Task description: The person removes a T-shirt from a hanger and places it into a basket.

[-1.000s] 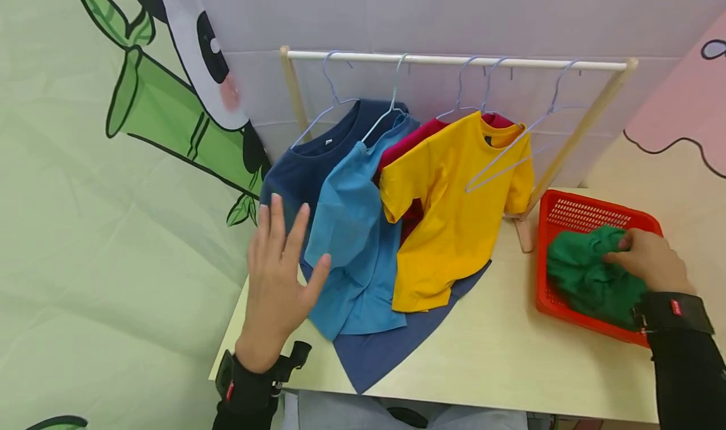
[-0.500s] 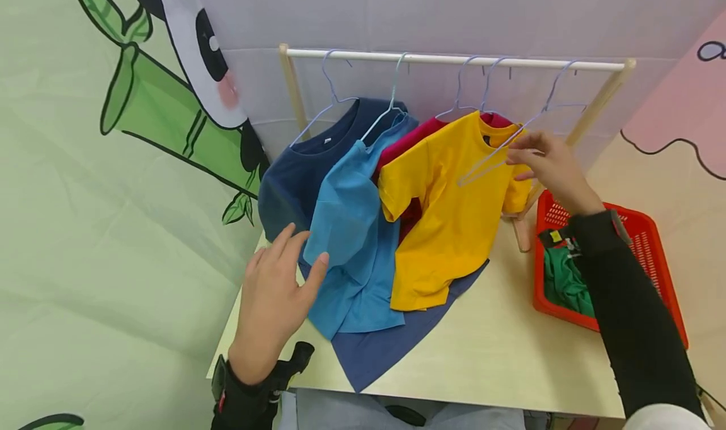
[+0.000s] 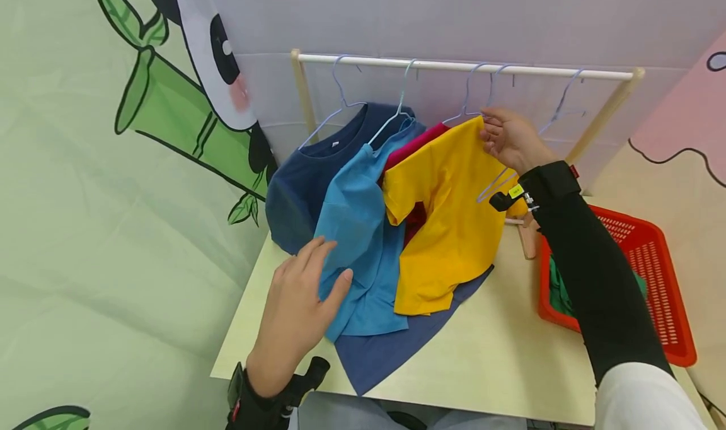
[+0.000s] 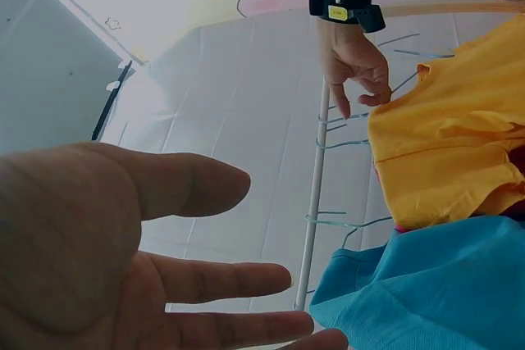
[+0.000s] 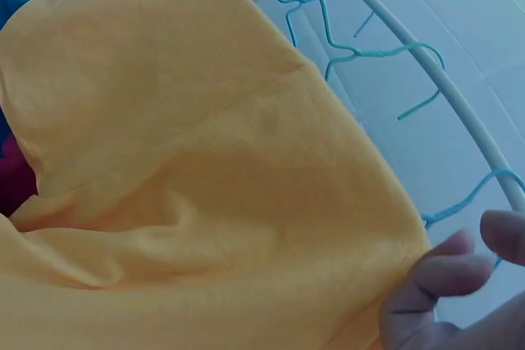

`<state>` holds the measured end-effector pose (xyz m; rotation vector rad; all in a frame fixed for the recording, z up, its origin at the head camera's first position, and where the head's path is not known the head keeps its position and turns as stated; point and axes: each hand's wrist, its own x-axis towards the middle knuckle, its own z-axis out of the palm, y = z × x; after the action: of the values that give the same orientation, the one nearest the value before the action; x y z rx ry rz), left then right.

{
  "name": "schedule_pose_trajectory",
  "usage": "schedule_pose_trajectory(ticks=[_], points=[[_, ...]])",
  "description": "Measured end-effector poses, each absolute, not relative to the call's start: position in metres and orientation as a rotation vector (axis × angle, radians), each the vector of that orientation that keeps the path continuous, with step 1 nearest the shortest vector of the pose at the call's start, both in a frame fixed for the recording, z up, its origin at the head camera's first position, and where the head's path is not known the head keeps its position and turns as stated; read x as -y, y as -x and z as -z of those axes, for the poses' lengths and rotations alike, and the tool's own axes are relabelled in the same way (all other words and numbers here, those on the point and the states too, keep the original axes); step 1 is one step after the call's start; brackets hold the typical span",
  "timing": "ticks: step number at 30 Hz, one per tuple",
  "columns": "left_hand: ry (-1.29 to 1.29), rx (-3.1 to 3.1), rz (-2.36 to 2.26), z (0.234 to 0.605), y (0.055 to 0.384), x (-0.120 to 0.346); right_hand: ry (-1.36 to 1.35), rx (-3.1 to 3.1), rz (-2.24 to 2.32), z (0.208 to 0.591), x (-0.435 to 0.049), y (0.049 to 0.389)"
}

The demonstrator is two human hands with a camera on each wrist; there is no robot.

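yellow shirt (image 3: 448, 228) hung from far rail (image 3: 442, 65), presumably to keep its collar reachable. right hand (image 3: 515, 141): fingers curled at collar; pinch cannot be told. left hand (image 3: 295, 313): fingers loosely parted, nothing held, poised near light-blue shirt (image 3: 353, 215).

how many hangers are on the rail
5: one hanger each for the navy shirt, light blue shirt, red shirt and yellow shirt, plus a bare hanger near the right end of the rail.
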<state>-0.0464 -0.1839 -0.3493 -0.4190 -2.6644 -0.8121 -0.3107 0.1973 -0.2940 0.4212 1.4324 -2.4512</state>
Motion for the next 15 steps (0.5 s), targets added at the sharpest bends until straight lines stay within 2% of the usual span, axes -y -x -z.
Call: schedule_pose_trajectory(ticks=[8, 15], points=[[0.473, 2.686, 0.827, 0.353, 0.046, 0.176, -0.482, -1.505, 2.558, 0.275, -0.193, 0.304], [0.501, 2.672, 0.840, 0.356, 0.048, 0.173, -0.397, -1.421, 2.695, 0.241, -0.196, 0.287]])
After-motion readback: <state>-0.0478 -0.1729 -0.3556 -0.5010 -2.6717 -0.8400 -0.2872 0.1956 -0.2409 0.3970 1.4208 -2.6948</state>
